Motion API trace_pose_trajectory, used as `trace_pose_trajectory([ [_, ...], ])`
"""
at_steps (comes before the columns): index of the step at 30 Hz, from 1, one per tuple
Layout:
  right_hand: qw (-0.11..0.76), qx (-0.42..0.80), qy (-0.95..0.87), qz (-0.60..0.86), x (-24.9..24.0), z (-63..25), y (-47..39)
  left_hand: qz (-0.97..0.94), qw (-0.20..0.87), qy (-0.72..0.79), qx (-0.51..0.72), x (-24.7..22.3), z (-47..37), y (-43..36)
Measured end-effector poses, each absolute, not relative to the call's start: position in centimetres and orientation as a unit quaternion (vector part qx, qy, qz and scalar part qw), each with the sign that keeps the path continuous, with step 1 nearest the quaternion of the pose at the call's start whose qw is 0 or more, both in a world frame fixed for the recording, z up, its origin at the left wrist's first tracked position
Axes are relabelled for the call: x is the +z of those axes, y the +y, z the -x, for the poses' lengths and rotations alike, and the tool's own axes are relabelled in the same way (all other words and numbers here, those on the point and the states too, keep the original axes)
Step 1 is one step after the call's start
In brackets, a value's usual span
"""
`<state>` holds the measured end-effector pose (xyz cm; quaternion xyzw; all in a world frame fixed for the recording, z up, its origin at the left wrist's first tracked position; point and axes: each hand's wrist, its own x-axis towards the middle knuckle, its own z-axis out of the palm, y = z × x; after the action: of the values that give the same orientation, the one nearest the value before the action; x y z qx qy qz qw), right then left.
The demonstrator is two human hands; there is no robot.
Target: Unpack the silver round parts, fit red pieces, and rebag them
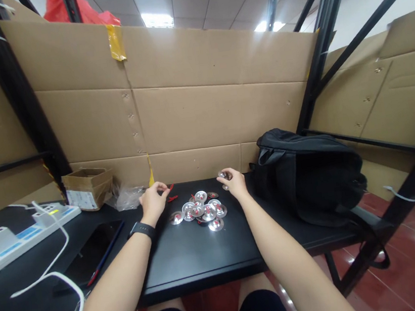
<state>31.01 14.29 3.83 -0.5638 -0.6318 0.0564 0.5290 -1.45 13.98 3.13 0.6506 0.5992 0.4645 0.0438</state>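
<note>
My left hand (155, 200), with a dark watch on its wrist, has thumb and fingers pinched on a thin red cord (171, 187). Another red cord piece (173, 199) lies on the table just beneath. My right hand (235, 181) is closed on a small shiny metal finger cymbal (225, 175); the fingers partly cover it, and how many pieces it grips is unclear. Between both hands sits a loose pile of finger cymbals (209, 211), several overlapping, many with red at their domed centres. Neither hand touches the pile.
A black backpack (310, 177) stands open at the right. On the left are a small cardboard box (88, 186), a crumpled clear plastic bag (127, 196), a dark phone (94, 252), a white power strip (27, 235) and a white cable (65, 235). Cardboard panels (206, 115) wall the black table (201, 258).
</note>
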Motion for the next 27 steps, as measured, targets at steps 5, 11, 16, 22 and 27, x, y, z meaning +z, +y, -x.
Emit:
trace_pose_trajectory([
  [5,0.409,0.019,-0.635,0.655,2.5,-32.6,14.6,-0.675,0.048,0.631,0.378,2.1,1.4,14.5],
  [11,0.272,0.046,-0.657,0.702,1.8,-32.5,14.6,-0.762,0.038,0.558,0.326,3.2,0.5,13.5],
  [16,0.255,0.039,-0.662,0.704,2.0,-32.4,14.5,-0.867,0.139,0.413,0.241,5.4,0.5,11.9],
  [22,0.259,0.026,-0.658,0.707,2.3,-31.9,14.2,-0.877,0.229,0.381,0.186,6.1,2.7,11.6],
  [27,0.315,-0.002,-0.668,0.674,3.3,-30.8,13.8,-0.873,0.267,0.379,0.154,6.1,3.1,11.8],
])
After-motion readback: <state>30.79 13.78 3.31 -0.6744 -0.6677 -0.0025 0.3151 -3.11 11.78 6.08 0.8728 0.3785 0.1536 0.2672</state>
